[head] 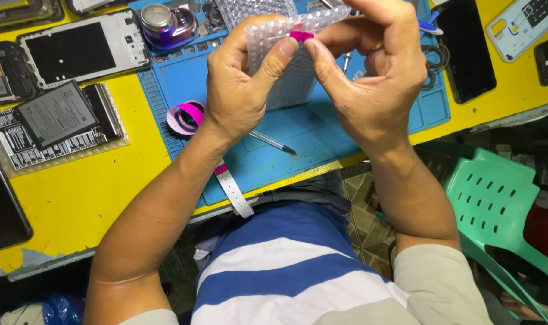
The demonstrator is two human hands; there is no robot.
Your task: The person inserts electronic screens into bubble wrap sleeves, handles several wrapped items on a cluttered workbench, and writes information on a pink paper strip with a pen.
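Yellow tabletop (pixel 93 198), blue rubber work mat (pixel 298 144) below grip. Left hand (pixel 241 90) and right hand (pixel 376 78) both pinch clear bubble-wrap pouch (pixel 286 54), fingertips on small pink tape tab (pixel 301 35). Step judged: working tab on pouch edge; next calls for fine thumb pressure. Pink tape roll (pixel 186 115) just below left grip.

Shirt (pixel 286 265) w/ blue & white horiz. stripes, short pale grey sleeves (pixel 436 283); forearms bare, ring on right hand (pixel 376 84).

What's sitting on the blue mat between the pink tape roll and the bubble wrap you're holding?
In the head view, only the left hand crosses between the pink tape roll and the bubble wrap; visible blue mat there looks bare.
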